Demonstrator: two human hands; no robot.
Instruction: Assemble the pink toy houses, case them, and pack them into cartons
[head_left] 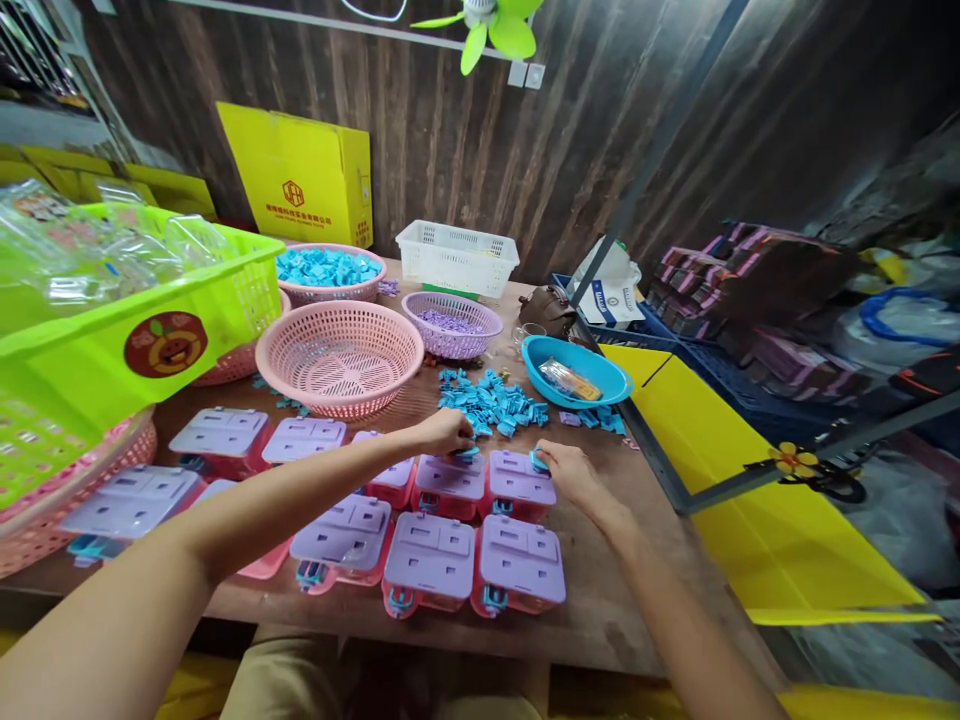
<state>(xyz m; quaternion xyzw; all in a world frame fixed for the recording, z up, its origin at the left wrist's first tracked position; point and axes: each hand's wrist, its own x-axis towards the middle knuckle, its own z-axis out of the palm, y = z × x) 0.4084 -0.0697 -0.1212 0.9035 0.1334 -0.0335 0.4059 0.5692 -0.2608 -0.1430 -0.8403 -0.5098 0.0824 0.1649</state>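
Two rows of pink boxes with purple slotted lids stand on the brown table. My left hand is closed on a small blue piece above the back edge of one purple lid. To its right, my right hand pinches another blue piece at the back right of the neighbouring lid. Just behind both hands lies a loose pile of blue pieces.
Behind the boxes sit a pink basket, a purple basket and a blue basin holding a wrapped item. A green crate rises at left. A metal frame bar borders the table's right edge.
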